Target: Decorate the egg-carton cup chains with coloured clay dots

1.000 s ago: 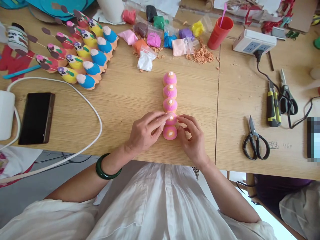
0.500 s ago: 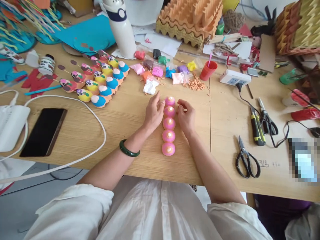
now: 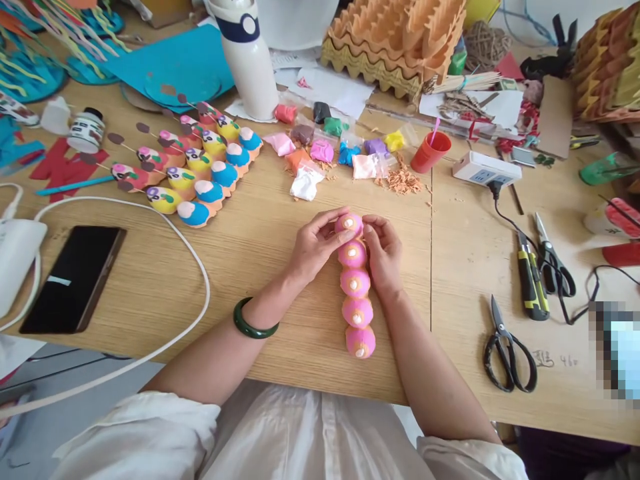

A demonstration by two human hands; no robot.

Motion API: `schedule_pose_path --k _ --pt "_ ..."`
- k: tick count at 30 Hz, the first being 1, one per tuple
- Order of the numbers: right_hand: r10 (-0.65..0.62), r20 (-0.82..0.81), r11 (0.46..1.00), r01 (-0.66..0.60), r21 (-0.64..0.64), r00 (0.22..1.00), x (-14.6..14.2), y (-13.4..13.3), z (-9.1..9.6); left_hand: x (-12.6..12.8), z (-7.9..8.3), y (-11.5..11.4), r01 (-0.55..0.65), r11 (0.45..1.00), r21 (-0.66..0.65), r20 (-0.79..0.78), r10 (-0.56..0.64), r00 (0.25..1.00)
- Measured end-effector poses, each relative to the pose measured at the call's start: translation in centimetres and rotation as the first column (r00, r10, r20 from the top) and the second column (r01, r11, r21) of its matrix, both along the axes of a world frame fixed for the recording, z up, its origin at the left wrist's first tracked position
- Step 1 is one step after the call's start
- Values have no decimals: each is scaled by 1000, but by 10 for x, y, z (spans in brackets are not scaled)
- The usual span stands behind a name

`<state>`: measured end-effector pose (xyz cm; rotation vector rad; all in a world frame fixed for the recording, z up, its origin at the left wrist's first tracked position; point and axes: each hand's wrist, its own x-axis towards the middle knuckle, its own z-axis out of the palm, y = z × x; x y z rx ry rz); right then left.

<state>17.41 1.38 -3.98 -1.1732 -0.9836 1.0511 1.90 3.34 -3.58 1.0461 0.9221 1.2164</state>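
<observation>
A pink egg-carton strip (image 3: pixel 355 283) runs away from me, its several domed cups in one row, each topped with a small white dab. My left hand (image 3: pixel 316 245) grips the far cup from the left, thumb on its near side and fingers around the far side. From the right, my right hand (image 3: pixel 384 252) pinches the same far end with thumb and bent fingers. The near end points toward my body. Whether the strip touches the table or is slightly raised, I cannot tell.
Painted egg-carton pieces (image 3: pixel 220 175) in blue, yellow and red stand at left. Bags of coloured clay (image 3: pixel 323 151) and a red cup (image 3: pixel 430 152) lie beyond my hands. Black scissors (image 3: pixel 505 353) and a box cutter (image 3: pixel 531 280) are at right; a phone (image 3: pixel 75 280) and white cable (image 3: pixel 203 267) at left.
Both hands have closed onto the strip's far cup, where before they were held beside it. The strip now slants, its near end shifted right and toward me. The camera view has shifted slightly.
</observation>
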Motion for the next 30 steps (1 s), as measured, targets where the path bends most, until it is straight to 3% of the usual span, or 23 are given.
schedule_pose_path --k 3,5,8,11,16,20,30 --pt "171 -249 964 -214 -157 953 15 5 6 -1 5 -2 49 997 62 -16 -48 999" --pt "337 -341 883 -421 -209 878 27 8 12 -5 9 -2 119 990 73 -5 -119 993" --pt "453 -386 803 -556 -215 803 36 12 18 -9 13 0 213 975 63 11 -214 977" --pt "450 -409 814 -553 -179 794 37 12 20 -9 15 -1 258 965 34 71 -260 963" --pt "452 -408 821 -548 -157 794 34 9 20 -4 19 -7 233 969 -79 194 -215 957" --pt "458 -394 822 -548 -152 797 36 9 20 -3 22 -8 279 949 -149 257 -236 937" --pt "490 -348 822 -557 -121 799 36 9 18 1 17 -10 255 956 -146 281 -207 937"
